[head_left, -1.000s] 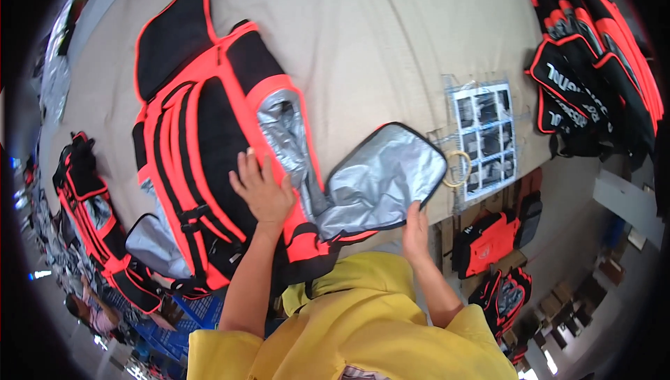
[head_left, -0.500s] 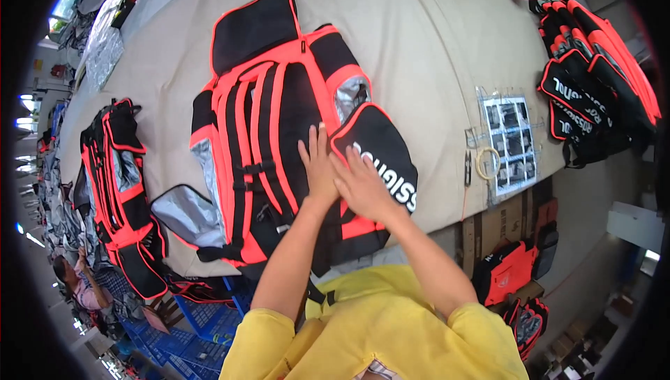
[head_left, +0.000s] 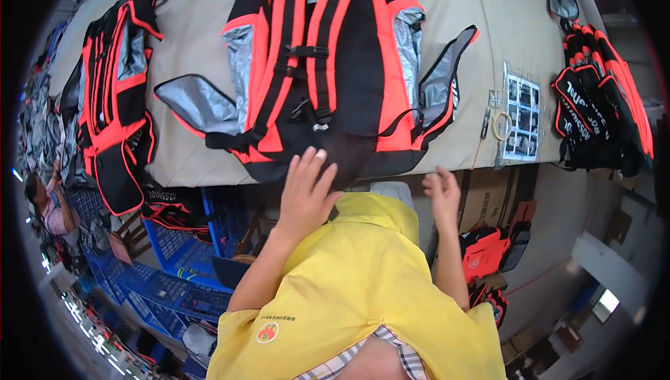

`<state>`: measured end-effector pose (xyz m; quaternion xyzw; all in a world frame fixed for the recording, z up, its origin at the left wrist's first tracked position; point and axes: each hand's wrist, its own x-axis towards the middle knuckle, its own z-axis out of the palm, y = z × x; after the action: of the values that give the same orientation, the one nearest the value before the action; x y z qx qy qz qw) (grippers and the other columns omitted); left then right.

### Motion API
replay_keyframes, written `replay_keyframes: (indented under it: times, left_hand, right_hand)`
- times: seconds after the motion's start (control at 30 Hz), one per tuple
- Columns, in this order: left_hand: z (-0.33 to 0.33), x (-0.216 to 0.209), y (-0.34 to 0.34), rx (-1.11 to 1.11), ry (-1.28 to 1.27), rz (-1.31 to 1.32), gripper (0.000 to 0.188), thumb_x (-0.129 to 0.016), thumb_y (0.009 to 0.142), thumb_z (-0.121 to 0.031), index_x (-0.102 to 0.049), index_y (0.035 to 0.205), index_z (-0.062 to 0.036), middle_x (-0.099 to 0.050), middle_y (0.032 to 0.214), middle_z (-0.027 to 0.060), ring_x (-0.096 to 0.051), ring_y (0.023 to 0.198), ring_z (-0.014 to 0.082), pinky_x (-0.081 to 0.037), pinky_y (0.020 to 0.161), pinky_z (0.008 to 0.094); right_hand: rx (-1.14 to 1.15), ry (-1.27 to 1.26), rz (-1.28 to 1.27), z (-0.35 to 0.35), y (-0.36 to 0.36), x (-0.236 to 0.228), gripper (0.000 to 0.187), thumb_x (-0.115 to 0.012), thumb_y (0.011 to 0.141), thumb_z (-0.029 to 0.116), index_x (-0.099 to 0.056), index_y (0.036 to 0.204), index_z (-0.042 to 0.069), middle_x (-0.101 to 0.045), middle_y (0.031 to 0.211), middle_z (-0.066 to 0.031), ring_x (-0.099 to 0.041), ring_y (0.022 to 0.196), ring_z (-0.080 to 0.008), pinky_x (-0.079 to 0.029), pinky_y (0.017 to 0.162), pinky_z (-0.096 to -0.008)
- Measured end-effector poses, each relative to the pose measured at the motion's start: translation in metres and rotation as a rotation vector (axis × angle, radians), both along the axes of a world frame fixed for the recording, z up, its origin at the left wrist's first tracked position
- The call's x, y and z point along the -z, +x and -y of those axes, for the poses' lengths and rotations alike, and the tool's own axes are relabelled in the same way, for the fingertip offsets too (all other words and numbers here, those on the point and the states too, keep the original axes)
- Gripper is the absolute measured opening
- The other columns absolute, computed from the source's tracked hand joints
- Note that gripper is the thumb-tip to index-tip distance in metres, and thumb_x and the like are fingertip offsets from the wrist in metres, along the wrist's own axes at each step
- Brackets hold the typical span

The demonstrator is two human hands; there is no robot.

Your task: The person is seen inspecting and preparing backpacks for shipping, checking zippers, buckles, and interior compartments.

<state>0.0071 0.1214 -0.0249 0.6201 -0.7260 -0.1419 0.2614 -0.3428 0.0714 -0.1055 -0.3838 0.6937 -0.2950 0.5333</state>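
Observation:
A large black and orange-red backpack [head_left: 356, 66] lies on the cloth-covered table, shoulder straps up and its base at the near edge. Silver-lined side flaps stick out, one at the left [head_left: 199, 101] and one at the right [head_left: 443, 80], the right one standing up. My left hand [head_left: 306, 188] is at the middle of the bag's base, fingers spread and holding nothing; whether the fingertips touch the fabric I cannot tell. Off to the right, my right hand [head_left: 443, 191] is raised by the table edge, apart from the bag, its fingers loosely bent with nothing seen in them.
Another similar backpack [head_left: 112, 115] lies at the table's left edge. On the right are a taped-down sheet of pictures [head_left: 522, 118], a tape roll [head_left: 501, 126], a small thin tool [head_left: 485, 123] and stacked black-and-orange bag pieces [head_left: 593, 115]. Blue crates [head_left: 185, 247] stand below left.
Both hands have left the right side flap and drawn back toward me, moving apart. That flap has swung outward, showing its silver lining. The backpack now sits straighter in view.

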Motion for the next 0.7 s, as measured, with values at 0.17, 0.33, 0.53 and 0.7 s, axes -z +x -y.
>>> replay_keyframes:
  times: [0.17, 0.33, 0.53, 0.7]
  left_hand:
    - [-0.039, 0.013, 0.068, -0.265, -0.205, 0.096, 0.077, -0.079, 0.090, -0.043, -0.049, 0.145, 0.0019, -0.049, 0.149, 0.0259, -0.045, 0.142, 0.0503, -0.037, 0.118, 0.0613]
    - [-0.035, 0.011, 0.086, -0.064, 0.132, 0.366, 0.093, -0.089, 0.071, -0.036, -0.050, 0.153, -0.0188, -0.037, 0.160, 0.0254, -0.031, 0.151, 0.0504, -0.024, 0.122, 0.0662]
    - [0.027, 0.032, 0.108, -0.025, -0.050, 0.341, 0.063, -0.077, 0.070, -0.012, -0.069, 0.132, -0.0172, -0.066, 0.137, 0.0139, -0.058, 0.132, 0.0405, -0.048, 0.103, 0.0520]
    - [0.095, -0.099, 0.132, 0.213, 0.507, 0.209, 0.036, -0.076, 0.088, -0.042, -0.078, 0.107, -0.0114, -0.075, 0.091, 0.0172, -0.073, 0.087, 0.0359, -0.056, 0.078, 0.0482]
  right_hand:
    - [-0.221, -0.127, -0.139, -0.032, 0.039, 0.000, 0.067, -0.076, 0.097, 0.016, -0.042, 0.152, -0.003, -0.067, 0.126, -0.0185, -0.071, 0.107, -0.0234, -0.058, 0.086, -0.0336]
    - [-0.372, -0.380, -0.531, 0.006, 0.054, -0.021, 0.090, -0.081, 0.087, 0.007, -0.029, 0.159, 0.000, -0.052, 0.147, -0.0256, -0.064, 0.121, -0.0357, -0.056, 0.095, -0.0423]
    - [-0.305, -0.372, -0.352, 0.039, 0.075, -0.034, 0.091, -0.086, 0.082, 0.010, -0.035, 0.157, 0.004, -0.058, 0.143, -0.0240, -0.060, 0.129, -0.0386, -0.051, 0.104, -0.0467]
    - [-0.424, -1.049, -0.593, 0.094, 0.084, -0.101, 0.083, -0.092, 0.072, 0.006, -0.050, 0.145, 0.007, -0.060, 0.141, -0.0190, -0.053, 0.137, -0.0422, -0.041, 0.116, -0.0478]
